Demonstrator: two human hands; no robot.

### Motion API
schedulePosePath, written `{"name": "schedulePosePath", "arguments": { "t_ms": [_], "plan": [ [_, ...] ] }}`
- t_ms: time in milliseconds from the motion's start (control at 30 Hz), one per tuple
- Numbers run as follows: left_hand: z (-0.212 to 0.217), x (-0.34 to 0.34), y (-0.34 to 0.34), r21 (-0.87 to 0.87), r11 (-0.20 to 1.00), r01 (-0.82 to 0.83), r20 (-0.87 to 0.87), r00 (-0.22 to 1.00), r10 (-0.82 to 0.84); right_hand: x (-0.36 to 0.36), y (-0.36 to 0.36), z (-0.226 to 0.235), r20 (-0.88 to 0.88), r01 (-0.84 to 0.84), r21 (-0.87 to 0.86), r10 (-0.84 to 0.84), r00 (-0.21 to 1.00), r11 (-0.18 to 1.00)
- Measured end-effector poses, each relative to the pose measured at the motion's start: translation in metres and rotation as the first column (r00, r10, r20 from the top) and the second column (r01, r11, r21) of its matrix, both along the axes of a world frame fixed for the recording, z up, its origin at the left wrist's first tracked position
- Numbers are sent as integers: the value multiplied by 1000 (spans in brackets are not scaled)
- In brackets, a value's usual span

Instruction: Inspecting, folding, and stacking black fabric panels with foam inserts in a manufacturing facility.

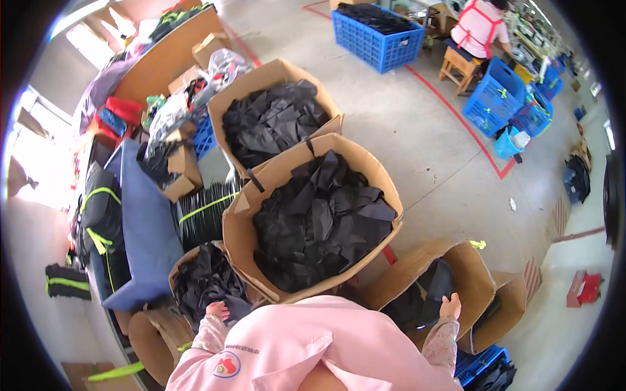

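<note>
My left hand (218, 311) is at the edge of a small carton (173, 281) of crumpled black fabric pieces (207, 277), its fingers loosely stretched and nothing visible in them. On the right, my right hand (450, 306) has its fingers closed at the edge of a dark fabric piece (438, 285). That piece stands up inside an open, tilted carton (475, 274). In front of my body is a large carton (365, 153) heaped with black fabric pieces (323, 218). Part of the right carton's inside is hidden by shadow and my sleeve.
Behind the large carton stands another carton (225, 104) of black pieces. A blue-covered surface (147, 228) and black bundles (101, 202) line the left. A person (481, 29) sits on a wooden stool (458, 68) far right, near blue crates (493, 98). Another carton (512, 306) adjoins the right one.
</note>
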State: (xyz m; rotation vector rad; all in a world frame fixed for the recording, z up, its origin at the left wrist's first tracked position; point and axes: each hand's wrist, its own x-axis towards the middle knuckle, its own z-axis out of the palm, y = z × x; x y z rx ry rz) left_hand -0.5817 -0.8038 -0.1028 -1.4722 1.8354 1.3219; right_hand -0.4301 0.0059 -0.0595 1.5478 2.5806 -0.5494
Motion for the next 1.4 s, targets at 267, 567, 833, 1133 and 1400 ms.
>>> {"name": "schedulePosePath", "arguments": {
  "t_ms": [267, 567, 833, 1133, 1400],
  "plan": [
    [-33, -1, 71, -72, 960, -270, -341, 911, 231, -49, 73, -6, -29, -145, -51, 144, 989, 988],
    [-42, -238, 469, 187, 880, 436, -514, 807, -290, -95, 252, 10, 27, -273, -149, 280, 960, 950],
    [-19, -319, 775, 130, 843, 522, -651, 686, -325, -18, 532, -102, 212, -614, 418, 585, 783, 669],
    [-113, -304, 731, -79, 437, 896, -169, 420, -891, -100, 638, -98, 358, 35, -203, 41, 933, 978],
    [-128, -414, 851, -238, 324, 916, 188, 371, -910, -197, 752, -51, 285, 113, -140, -69, 956, 984]
  ]
}}
